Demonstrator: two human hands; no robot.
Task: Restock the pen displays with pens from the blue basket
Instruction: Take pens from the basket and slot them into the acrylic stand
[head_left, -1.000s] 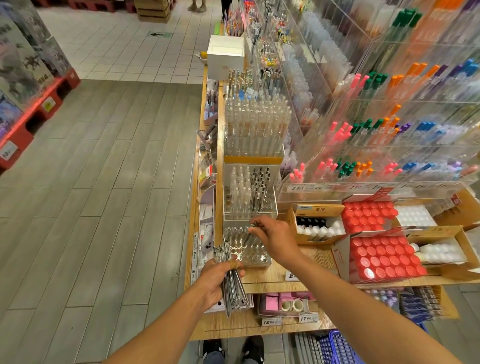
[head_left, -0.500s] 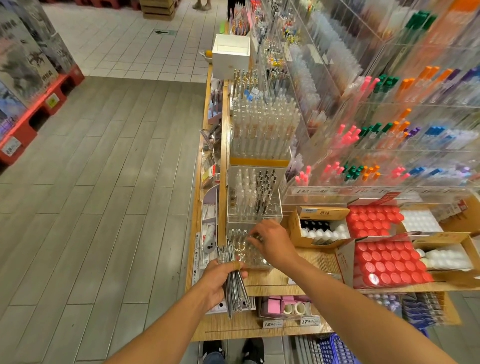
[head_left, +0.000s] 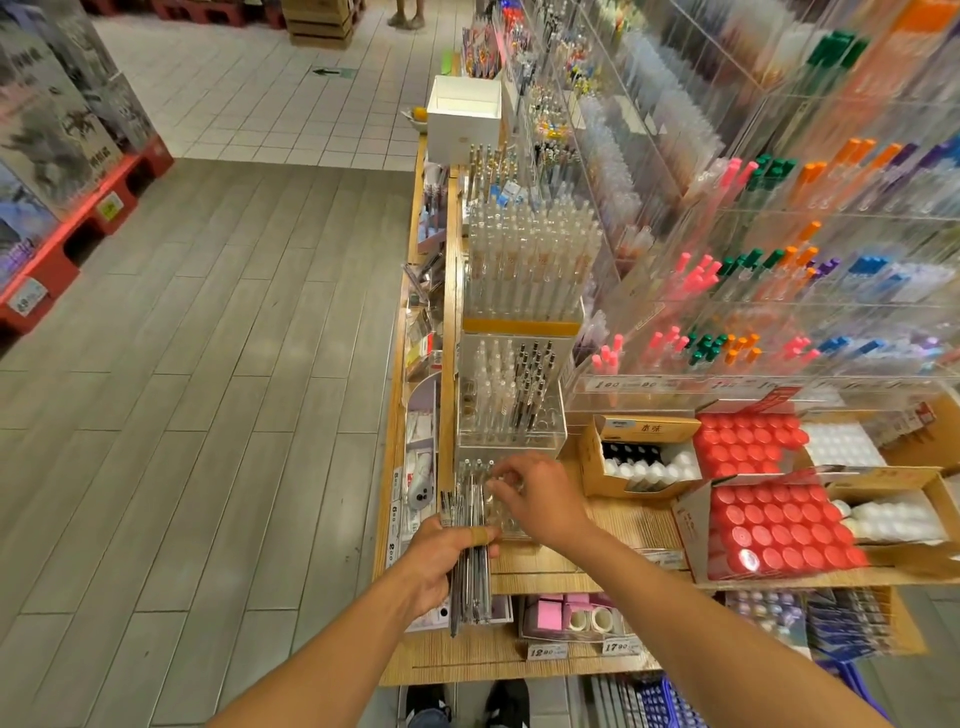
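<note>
Left hand fingers around pen bundle; right hand fingers curled, contents unclear.

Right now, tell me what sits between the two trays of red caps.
In the head view, a strip of cardboard box edge separates the far red-cap tray from the near red-cap tray; nothing else lies there.

Blue basket, red caps

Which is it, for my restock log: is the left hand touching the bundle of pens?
Touching. The head view shows the left hand with its fingers wrapped around the bundle of pens.
</note>
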